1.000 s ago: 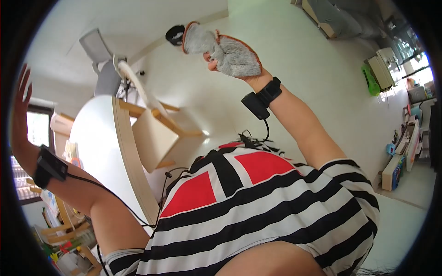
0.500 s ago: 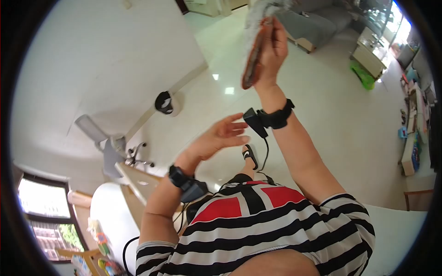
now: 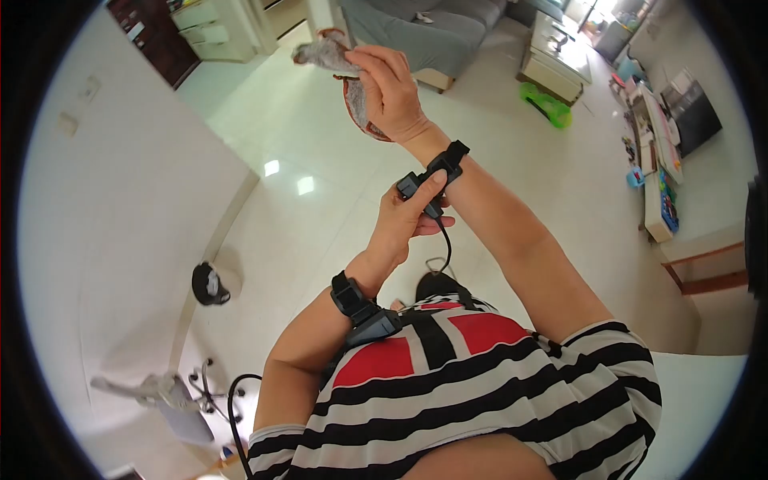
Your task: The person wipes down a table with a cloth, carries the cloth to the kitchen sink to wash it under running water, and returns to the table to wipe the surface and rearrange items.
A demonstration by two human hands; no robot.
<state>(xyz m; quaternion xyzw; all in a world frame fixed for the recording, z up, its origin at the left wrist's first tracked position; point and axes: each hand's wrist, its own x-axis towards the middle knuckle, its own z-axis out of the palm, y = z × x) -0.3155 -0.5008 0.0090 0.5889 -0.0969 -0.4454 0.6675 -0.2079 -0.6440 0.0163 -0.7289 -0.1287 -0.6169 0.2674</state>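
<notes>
My right hand (image 3: 390, 90) is raised ahead of me, its fingers closed on a grey fuzzy piece with brown edging (image 3: 358, 102). One part of that piece sticks out to the left and another hangs below the fingers; its kind I cannot make out. My left hand (image 3: 402, 214) grips the small black device (image 3: 410, 186) strapped to my right wrist, thumb on top and fingers beneath. A black cable (image 3: 446, 252) runs down from it. Another black device (image 3: 370, 320) sits on my left wrist.
A grey sofa (image 3: 424, 36) and a white low cabinet (image 3: 554, 60) stand ahead, with a green bag (image 3: 546, 106) on the floor. A waste bin (image 3: 214, 284) and an office chair (image 3: 180, 404) are at left. Shelves with small items (image 3: 652, 152) line the right.
My left hand has moved up onto the device at my right wrist and closed on it. My right hand, still holding the fuzzy piece, has shifted left in view. The camera's view has turned right.
</notes>
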